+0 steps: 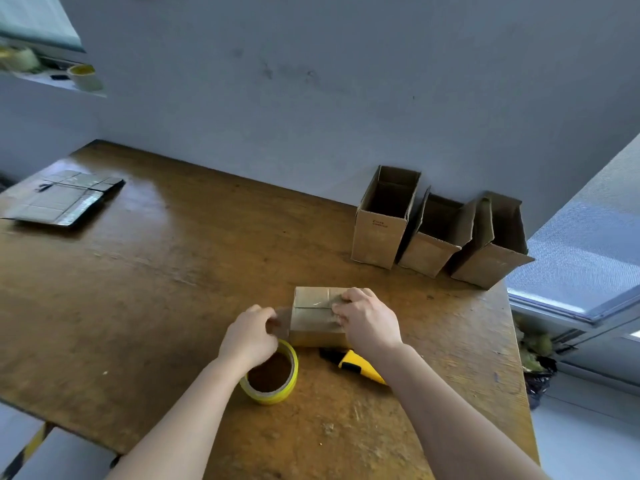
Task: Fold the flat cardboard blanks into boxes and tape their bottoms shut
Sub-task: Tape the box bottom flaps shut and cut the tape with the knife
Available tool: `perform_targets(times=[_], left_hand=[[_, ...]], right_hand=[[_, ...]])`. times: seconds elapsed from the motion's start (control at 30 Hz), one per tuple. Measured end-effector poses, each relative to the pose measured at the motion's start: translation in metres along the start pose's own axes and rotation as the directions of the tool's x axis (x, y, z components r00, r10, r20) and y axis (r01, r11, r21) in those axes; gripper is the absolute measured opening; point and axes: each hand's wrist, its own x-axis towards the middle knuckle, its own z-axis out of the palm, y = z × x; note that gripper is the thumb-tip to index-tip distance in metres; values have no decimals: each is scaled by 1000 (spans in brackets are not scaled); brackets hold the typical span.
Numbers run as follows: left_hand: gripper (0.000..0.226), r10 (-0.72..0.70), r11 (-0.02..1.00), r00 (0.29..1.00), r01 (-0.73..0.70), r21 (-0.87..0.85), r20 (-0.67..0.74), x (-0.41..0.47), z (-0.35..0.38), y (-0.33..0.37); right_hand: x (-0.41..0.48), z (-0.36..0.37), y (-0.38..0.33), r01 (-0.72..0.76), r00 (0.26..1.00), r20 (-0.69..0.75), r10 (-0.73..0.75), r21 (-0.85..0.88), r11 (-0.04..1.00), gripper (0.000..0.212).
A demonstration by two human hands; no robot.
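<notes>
1. Cardboard box (313, 306) lies closed side up on the tabletop (166, 289), towards the near right part, a little in from the near edge. Clear tape shines along the seam on its upper face.
2. Right hand (369, 322) grips the right end of the box. Its bent fingers lie over the taped top and its thumb is at the near side.
3. Left hand (251, 337) sits just beside the left end of the box. Its fingers are curled and pinch a tape strip (282, 318) that hangs off that end. The strip is blurred, so its edges are hard to trace.
4. Tape roll (272, 375), yellow-rimmed, lies flat on the tabletop under the left wrist, just near of the box's left corner.
5. Utility knife (360, 367), yellow and black, lies just near of the box. The right forearm partly covers it.
6. Finished boxes (381, 233), three of them, stand open side up in a row at the far right corner of the tabletop. They stand close to the wall (346, 98) and are well apart from the hands.
7. Flat blanks (62, 200) lie in a low stack at the far left corner, bound with dark string.
</notes>
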Motion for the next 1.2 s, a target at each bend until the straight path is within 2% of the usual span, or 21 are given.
perform_targets(times=[0.07, 0.1, 0.27, 0.33, 0.4, 0.47, 0.6, 0.77, 0.87, 0.97, 1.07, 1.1, 1.13, 1.17, 1.2], left_hand=[[54, -54, 985, 986, 27, 169, 159, -7, 7, -7], [56, -50, 977, 985, 14, 211, 166, -10, 11, -7], [30, 40, 945, 999, -40, 324, 6, -23, 16, -1], [26, 115, 966, 992, -125, 225, 58, -27, 10, 0], [18, 188, 982, 975, -184, -44, 120, -31, -1, 6], [13, 232, 944, 966, -194, -266, 118, -35, -13, 17], [19, 251, 889, 967, -216, -404, 35, -38, -21, 33], [23, 283, 784, 959, -218, -581, 21, -31, -35, 54], [25, 210, 724, 978, -167, -670, -18, -21, -35, 66], [24, 50, 728, 998, -64, -682, -41, -9, -22, 74], [21, -78, 715, 995, 9, -699, -67, 0, -12, 77], [19, -91, 719, 993, 10, -695, -81, 2, -10, 76], [17, -105, 726, 991, 16, -687, -87, 4, -8, 76], [14, -122, 732, 989, 30, -681, -87, 5, -8, 76], [11, -133, 735, 987, 39, -677, -87, 6, -7, 77]], right_hand=[[1, 2, 1, 1, 1000, 28, -3, 41, 999, 26], [2, 3, 0, -3, 999, 36, 1, 63, 998, 26], [-3, 1, -3, -79, 992, -89, 85, 70, 994, 24], [-4, 0, -2, -43, 996, -72, 50, 98, 994, 23], [-4, -1, -2, -15, 998, -52, 24, 177, 984, 24], [-5, 0, 0, -13, 997, -75, 27, 180, 984, 25], [-8, 0, 4, -79, 990, -104, 95, 149, 986, 27], [-8, -2, -1, -32, 995, -86, 41, 103, 994, 28], [-9, -6, 0, -53, 995, -80, 60, 97, 994, 29], [-10, -8, 0, -47, 996, -71, 56, 112, 993, 31], [-8, -10, 1, -44, 993, -93, 66, 216, 975, 27], [-7, -12, 2, -78, 989, -97, 115, 325, 942, 25], [-7, -16, 2, -133, 980, -68, 189, 487, 863, 24], [-6, -20, 1, -181, 970, -1, 242, 658, 731, 31], [-6, -24, -1, -208, 967, 73, 245, 780, 590, 47]])
